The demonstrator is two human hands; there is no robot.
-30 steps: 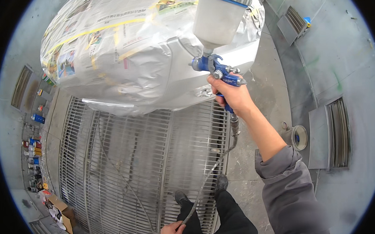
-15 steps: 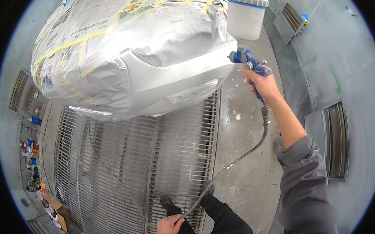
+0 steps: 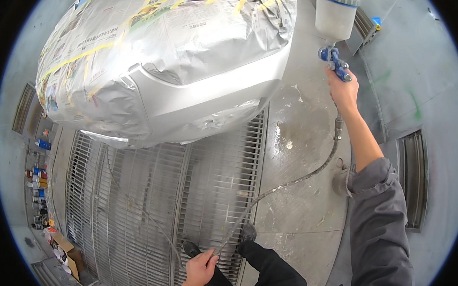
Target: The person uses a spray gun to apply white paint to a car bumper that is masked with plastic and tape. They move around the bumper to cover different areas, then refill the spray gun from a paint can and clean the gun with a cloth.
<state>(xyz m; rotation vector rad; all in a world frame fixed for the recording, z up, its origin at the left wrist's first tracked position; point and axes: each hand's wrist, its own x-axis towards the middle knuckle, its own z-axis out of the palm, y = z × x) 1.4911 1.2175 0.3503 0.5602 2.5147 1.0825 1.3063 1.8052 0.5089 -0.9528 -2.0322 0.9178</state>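
My right hand (image 3: 344, 89) is wrapped round the grip of a blue spray gun (image 3: 333, 60), held out at the upper right. A whitish paint cup (image 3: 335, 19) with a grey lid sits upright on top of the gun. From the grip a dark air hose (image 3: 293, 181) curves down and left to my left hand (image 3: 200, 269), whose fingers are closed on it. Left of the gun, a short gap away, is a car bumper (image 3: 211, 97) with a silvery-white surface. Newspaper masking (image 3: 105, 56) with yellow tape covers the body above and beside it.
Metal floor grating (image 3: 133, 200) runs under the car and my feet, with concrete floor (image 3: 300, 212) to the right. Cans and bottles (image 3: 39, 194) line the left wall near an open cardboard box (image 3: 69, 255). A vent (image 3: 413, 180) is set in the right wall.
My right hand has carried the spray gun right, away from the bumper's corner, and the gun has turned. The hose has shifted with it. My left hand still holds the hose, slightly higher in view.
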